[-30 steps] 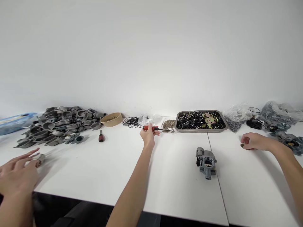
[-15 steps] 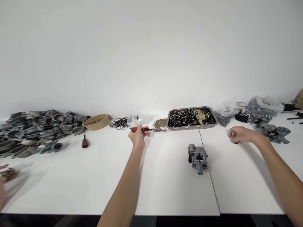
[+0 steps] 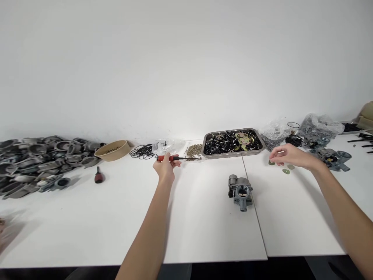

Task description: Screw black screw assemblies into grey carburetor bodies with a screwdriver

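My left hand (image 3: pixel 164 168) is closed around the red handle of a screwdriver (image 3: pixel 168 158), whose dark shaft points right, its tip over a heap of small brass-coloured parts (image 3: pixel 194 150). To the right, my right hand (image 3: pixel 287 154) has its fingers pinched low over the table, with a small yellowish-green disc (image 3: pixel 271 163) at the fingertips. Two more such flat pieces, a near disc (image 3: pixel 286 171) and a far disc (image 3: pixel 290 166), lie under the wrist. Between my forearms a grey carburetor (image 3: pixel 241 193) rests on the table by the seam.
A metal tray (image 3: pixel 233 155) of black parts and yellowish discs stands at the back. Leftward are clear plastic, black cords (image 3: pixel 142 151), a tan bowl (image 3: pixel 113 151), a dark-red stubby screwdriver (image 3: pixel 98 177) and piled grey castings (image 3: pixel 43 159). More carburetors (image 3: pixel 333 157) sit right. Another person's hand shows far left.
My right hand has shifted left and slightly up, and two discs now show on the table beneath it. My left hand keeps the screwdriver. The other person's hand has mostly left view.
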`<act>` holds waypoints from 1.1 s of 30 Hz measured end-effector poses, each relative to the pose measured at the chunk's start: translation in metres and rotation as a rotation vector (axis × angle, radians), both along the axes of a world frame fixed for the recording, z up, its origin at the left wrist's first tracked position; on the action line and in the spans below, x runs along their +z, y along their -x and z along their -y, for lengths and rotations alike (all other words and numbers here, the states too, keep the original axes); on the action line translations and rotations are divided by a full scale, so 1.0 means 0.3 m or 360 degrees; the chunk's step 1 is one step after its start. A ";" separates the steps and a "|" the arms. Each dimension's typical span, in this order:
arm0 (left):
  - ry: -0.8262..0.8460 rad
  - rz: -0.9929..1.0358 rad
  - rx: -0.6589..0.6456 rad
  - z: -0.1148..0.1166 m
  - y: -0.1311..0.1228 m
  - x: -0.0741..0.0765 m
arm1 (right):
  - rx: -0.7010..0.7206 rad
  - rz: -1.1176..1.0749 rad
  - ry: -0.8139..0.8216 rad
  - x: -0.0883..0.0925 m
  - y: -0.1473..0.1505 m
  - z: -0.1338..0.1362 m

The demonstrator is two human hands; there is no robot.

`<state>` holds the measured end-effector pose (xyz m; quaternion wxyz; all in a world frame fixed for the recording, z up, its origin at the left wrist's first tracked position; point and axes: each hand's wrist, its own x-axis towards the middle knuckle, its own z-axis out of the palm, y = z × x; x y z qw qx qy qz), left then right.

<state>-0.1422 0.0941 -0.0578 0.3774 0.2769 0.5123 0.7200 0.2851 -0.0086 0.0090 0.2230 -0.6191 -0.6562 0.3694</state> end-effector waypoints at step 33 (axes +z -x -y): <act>0.0016 -0.0081 0.0002 0.001 0.006 -0.002 | 0.0577 -0.0631 0.0017 -0.046 0.370 0.110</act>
